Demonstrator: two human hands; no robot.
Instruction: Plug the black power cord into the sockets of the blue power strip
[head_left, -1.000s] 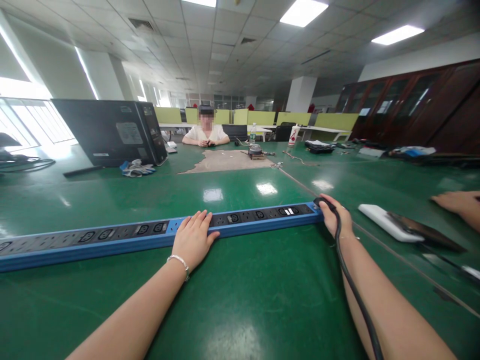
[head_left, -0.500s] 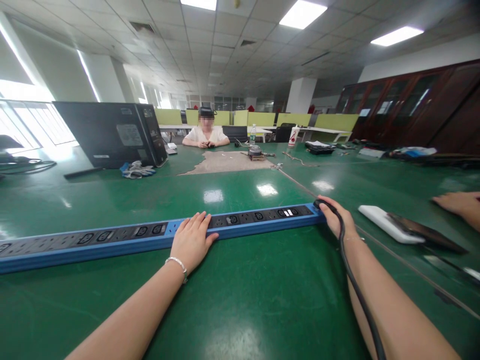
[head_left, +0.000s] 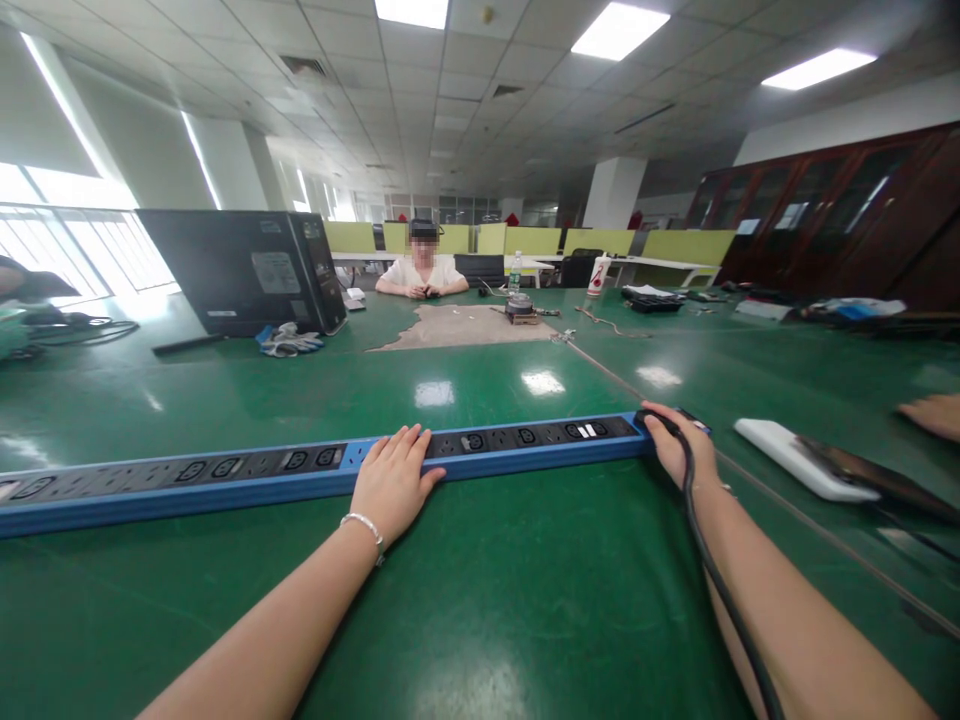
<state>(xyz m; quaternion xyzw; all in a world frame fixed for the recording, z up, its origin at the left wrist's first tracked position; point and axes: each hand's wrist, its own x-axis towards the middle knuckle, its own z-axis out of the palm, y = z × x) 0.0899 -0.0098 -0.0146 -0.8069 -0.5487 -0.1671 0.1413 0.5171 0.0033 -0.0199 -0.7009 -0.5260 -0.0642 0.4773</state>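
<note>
A long blue power strip [head_left: 525, 460] with black sockets lies across the green table [head_left: 525, 590] and runs out of view at the left. Over its middle rests my left hand [head_left: 394, 480], fingers together on top and thumb along the near side. At the strip's right end, my right hand [head_left: 679, 445] is closed on the black plug [head_left: 652, 418] of a thick cable [head_left: 709, 560]. The plug is against the strip's end; how far it is inserted is hidden. The cable hangs down along my right forearm.
A black computer case [head_left: 255, 270] and gloves [head_left: 289, 341] stand at the back left. A person [head_left: 422, 272] sits across the table. Right of my right hand lie a white block [head_left: 799, 460] and a dark flat device [head_left: 870, 470]; another person's hand [head_left: 934, 415] is beyond.
The view has swung slightly left, so everything sits farther right. Both my hands keep their places on the strip and plug. The other person's hand at the right edge shows less.
</note>
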